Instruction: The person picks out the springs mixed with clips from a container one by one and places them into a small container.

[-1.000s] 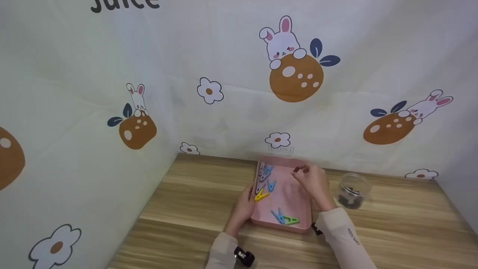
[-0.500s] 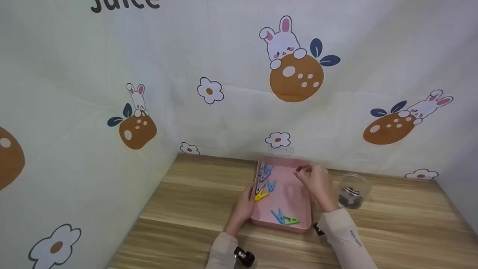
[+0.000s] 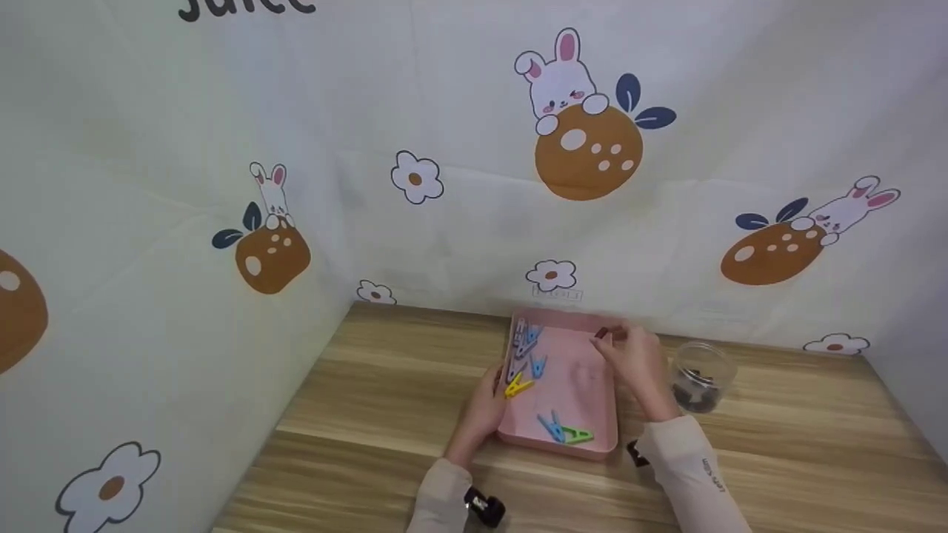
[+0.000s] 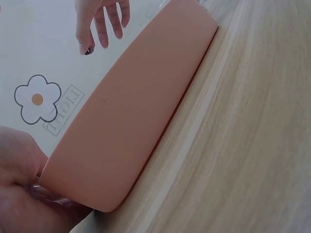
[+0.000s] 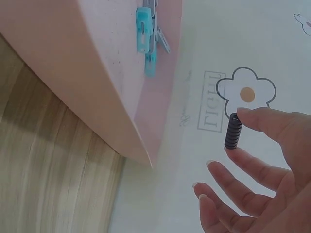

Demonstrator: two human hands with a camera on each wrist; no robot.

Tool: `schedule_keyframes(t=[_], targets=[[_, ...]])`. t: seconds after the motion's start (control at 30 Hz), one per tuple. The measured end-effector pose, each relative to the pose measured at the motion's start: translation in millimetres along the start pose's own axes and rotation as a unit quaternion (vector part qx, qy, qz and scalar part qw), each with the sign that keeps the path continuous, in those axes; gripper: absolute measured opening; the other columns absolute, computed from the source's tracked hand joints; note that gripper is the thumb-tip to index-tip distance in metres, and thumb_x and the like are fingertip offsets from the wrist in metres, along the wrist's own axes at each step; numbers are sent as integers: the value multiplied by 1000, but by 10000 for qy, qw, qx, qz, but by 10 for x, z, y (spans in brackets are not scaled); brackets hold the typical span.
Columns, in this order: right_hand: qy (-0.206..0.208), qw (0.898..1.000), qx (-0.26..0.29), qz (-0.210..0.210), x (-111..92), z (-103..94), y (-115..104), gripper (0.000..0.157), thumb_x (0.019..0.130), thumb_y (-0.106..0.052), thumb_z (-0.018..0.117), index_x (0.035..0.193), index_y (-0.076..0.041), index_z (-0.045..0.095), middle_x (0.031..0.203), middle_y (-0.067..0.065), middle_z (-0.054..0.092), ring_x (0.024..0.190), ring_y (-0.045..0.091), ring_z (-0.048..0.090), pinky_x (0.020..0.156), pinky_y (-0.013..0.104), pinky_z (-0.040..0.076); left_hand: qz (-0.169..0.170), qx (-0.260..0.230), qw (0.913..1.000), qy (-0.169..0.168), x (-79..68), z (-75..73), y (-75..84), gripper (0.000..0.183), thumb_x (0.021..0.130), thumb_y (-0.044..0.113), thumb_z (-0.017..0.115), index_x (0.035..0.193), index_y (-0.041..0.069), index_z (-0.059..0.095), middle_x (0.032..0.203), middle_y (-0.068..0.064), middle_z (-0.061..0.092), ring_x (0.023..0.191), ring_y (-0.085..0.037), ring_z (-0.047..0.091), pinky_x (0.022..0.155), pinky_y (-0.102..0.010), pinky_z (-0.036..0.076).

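Between thumb and index finger, my right hand [image 3: 638, 363] pinches a small dark coil spring [image 5: 233, 132]; its other fingers are spread, loosely bent. This hand is above the far right corner of a pink tray [image 3: 569, 394]. At the tray's left side, my left hand [image 3: 485, 409] grips the wall; in the left wrist view it holds one end of the tray's rim. Inside the tray lie several clothespins: a yellow clothespin [image 3: 517, 386], a green clothespin [image 3: 576, 434], a blue clothespin [image 3: 551, 426], and more blue and purple ones along the left wall.
A clear round jar [image 3: 720, 370] with dark pieces in its bottom stands right of the tray. The wood-grain table [image 3: 385, 400] runs back to a white printed curtain [image 3: 459, 229], which also hangs on the left side.
My right hand has shifted slightly to the right with the coil spring, towards the tray's right edge. My left hand, the tray and the clothespins keep their places.
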State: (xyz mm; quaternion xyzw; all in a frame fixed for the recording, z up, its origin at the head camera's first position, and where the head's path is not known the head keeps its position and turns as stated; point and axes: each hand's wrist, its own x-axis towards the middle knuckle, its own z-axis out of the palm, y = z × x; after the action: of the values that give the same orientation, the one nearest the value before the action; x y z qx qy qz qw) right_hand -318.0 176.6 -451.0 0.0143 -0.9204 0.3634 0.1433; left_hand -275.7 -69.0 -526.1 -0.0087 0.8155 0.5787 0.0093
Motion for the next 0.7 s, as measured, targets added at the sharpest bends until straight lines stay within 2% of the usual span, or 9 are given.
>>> schedule_keyframes(t=[0.37,0.6,0.7], targets=[[60,9998,-152,102,-19,-48,31,36,96,-27,76,120,0,74,116,23,75,107,40,72,86,56,59,30,136,9999,25,-7,-14,9,45,114,12,41,158,3,45,159,-23,49,149,-42,44,123,-59,34],[148,9999,-74,5,-58,-84,60,28,96,-25,77,110,-2,76,114,24,75,109,43,70,88,59,56,712,452,9963,179,7,-10,-16,40,110,1,44,149,-4,51,148,-29,57,139,-47,53,117,-61,41],[176,9998,-39,-13,-67,-94,71,27,96,-24,77,110,-1,76,114,25,75,110,43,70,91,60,56,577,384,9975,145,6,-7,-22,41,111,3,44,152,-2,50,150,-28,56,140,-46,53,118,-61,40]])
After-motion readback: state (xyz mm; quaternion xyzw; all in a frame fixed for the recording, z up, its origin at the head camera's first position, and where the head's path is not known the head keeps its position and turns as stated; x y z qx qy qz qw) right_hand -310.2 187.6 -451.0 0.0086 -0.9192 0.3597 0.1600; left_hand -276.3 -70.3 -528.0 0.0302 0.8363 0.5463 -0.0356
